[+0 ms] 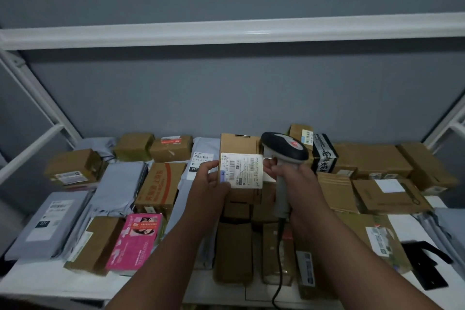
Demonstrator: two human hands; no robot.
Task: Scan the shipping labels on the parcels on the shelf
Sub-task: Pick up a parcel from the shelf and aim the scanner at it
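Note:
My left hand (210, 180) holds a tall brown cardboard parcel (239, 145) upright above the shelf, its white shipping label (242, 170) facing me. My right hand (293, 178) grips the handle of a grey and black barcode scanner (285, 150). The scanner's head sits just right of the label, close to the parcel's upper right edge. Its cable (278, 274) hangs down toward the shelf's front edge. My right fingertips touch the label's right side.
The white shelf (50, 282) is covered with parcels: grey mailer bags (50, 224) at left, a pink box (137, 241), a red-printed carton (159, 185), brown boxes (372, 158) at right, a black-wrapped parcel (324, 153). A black object (425, 267) lies at front right. White frame bars (226, 33) run above.

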